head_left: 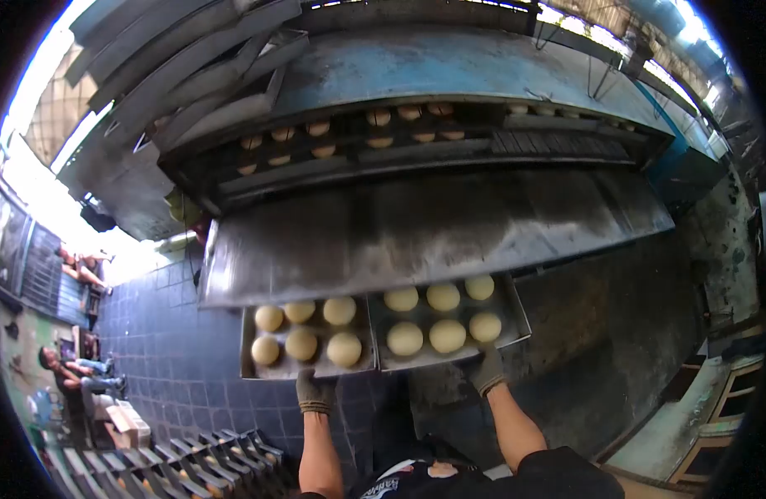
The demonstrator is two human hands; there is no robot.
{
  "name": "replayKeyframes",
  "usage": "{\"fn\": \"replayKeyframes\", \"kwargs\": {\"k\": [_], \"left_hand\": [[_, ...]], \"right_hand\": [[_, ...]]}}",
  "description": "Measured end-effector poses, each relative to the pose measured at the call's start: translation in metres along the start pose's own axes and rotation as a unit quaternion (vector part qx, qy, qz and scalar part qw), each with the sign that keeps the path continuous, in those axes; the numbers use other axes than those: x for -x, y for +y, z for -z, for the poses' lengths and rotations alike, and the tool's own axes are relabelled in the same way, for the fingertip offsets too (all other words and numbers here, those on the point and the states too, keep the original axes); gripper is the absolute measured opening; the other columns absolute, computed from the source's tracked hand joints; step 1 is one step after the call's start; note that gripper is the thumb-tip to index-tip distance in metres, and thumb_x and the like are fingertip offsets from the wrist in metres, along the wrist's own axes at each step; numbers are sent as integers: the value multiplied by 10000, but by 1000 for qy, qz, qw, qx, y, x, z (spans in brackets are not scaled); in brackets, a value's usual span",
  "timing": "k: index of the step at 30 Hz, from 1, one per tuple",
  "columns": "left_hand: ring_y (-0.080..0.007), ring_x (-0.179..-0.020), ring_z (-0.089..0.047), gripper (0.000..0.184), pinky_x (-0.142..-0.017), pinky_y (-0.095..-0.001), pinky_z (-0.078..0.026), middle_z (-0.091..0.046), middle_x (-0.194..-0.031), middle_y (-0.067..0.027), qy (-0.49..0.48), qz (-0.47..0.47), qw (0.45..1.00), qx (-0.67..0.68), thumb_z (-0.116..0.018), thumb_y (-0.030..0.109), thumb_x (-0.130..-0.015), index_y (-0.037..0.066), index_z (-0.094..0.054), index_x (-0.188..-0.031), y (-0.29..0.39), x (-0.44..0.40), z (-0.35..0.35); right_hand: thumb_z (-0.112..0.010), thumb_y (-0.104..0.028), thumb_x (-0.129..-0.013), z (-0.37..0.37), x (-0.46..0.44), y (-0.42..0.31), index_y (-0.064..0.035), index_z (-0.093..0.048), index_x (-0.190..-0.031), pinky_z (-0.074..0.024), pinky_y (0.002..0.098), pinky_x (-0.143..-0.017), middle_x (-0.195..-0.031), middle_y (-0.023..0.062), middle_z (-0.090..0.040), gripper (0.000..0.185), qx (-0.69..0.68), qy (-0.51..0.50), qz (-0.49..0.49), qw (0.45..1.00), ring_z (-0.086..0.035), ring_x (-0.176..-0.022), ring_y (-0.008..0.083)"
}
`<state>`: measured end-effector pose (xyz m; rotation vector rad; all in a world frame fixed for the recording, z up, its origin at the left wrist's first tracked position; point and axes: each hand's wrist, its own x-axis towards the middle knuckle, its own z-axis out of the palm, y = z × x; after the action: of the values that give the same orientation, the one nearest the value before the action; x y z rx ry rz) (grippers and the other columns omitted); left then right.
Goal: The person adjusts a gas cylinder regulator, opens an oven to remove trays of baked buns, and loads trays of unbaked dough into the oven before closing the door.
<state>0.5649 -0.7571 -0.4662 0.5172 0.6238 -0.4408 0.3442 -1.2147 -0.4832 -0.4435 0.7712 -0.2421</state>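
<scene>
Two metal baking trays stand side by side in front of me. The left baking tray (270,372) carries several round pale dough balls (300,343) in two rows, and the right baking tray (424,361) carries several more. Gloved, my left hand (316,391) is closed on the near edge of the left tray. My right hand (488,372), in a matching glove, is closed at the right tray's near edge. Just beyond the trays, the lowered oven door (433,224) overhangs or meets their far edges.
Inside the wide oven (349,162) sit several browned buns (319,129). A rack of trays (175,466) stands at lower left, and dark trays (200,66) are stacked at upper left. A seated person (75,374) is far left, with another person (81,264) behind.
</scene>
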Motion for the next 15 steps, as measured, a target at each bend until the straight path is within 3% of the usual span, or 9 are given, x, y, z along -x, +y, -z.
{"fn": "replayKeyframes", "kwargs": {"k": [1, 3, 5, 6, 9, 15], "left_hand": [[-503, -1578, -584, 637, -1343, -752, -436, -641, -1689, -234, 19, -8, 1000, -19, -618, 151, -995, 29, -593, -1620, 3, -33, -17], [-505, -1570, -589, 626, -1336, -741, -442, -639, -1694, -234, -37, -9, 999, 15, -605, 162, -1021, 50, -598, -1637, 7, -99, -40], [-427, -1552, -598, 638, -1307, -700, -474, -642, -1691, -199, -90, 29, 994, 56, -703, 401, -1141, 72, -595, -1677, 10, -167, -30], [-409, -1486, -652, 596, -1275, -663, -517, -710, -1615, -168, -82, 17, 995, -48, -701, 405, -1136, 93, -645, -1641, 13, -184, -49], [-407, -1467, -658, 594, -1260, -657, -524, -716, -1601, -168, -50, 0, 996, -79, -705, 411, -1132, 95, -653, -1632, 8, -234, -65], [-403, -1407, -675, 588, -1214, -638, -543, -734, -1559, -167, 15, -11, 990, -140, -720, 428, -1121, 101, -675, -1607, 11, -282, -63]], "right_hand": [[-571, -401, -1197, -18, -26, -9, -121, -688, -1591, -537, 631, -1262, -1637, 138, -681, 497, -6, -13, -2, 1000, -629, -1504, 374], [-563, -470, -1218, -49, -79, -23, -123, -668, -1648, -484, 601, -1325, -1697, 158, -660, 562, -19, -40, -7, 999, -582, -1566, 394], [-560, -494, -1224, 10, -175, -6, -123, -652, -1679, -477, 567, -1327, -1721, 159, -653, 594, 3, -46, 1, 999, -573, -1581, 391], [-540, -497, -1234, 38, -221, 5, -128, -643, -1693, -474, 554, -1326, -1738, 151, -644, 598, 175, -102, 132, 970, -566, -1597, 380], [-543, -473, -1232, -1, -250, -21, -121, -629, -1705, -488, 550, -1307, -1734, 155, -648, 596, 160, 34, 86, 983, -586, -1579, 379], [-547, -427, -1228, -17, -296, -47, -109, -601, -1730, -517, 541, -1270, -1727, 165, -658, 597, 275, 161, 26, 948, -626, -1543, 378]]}}
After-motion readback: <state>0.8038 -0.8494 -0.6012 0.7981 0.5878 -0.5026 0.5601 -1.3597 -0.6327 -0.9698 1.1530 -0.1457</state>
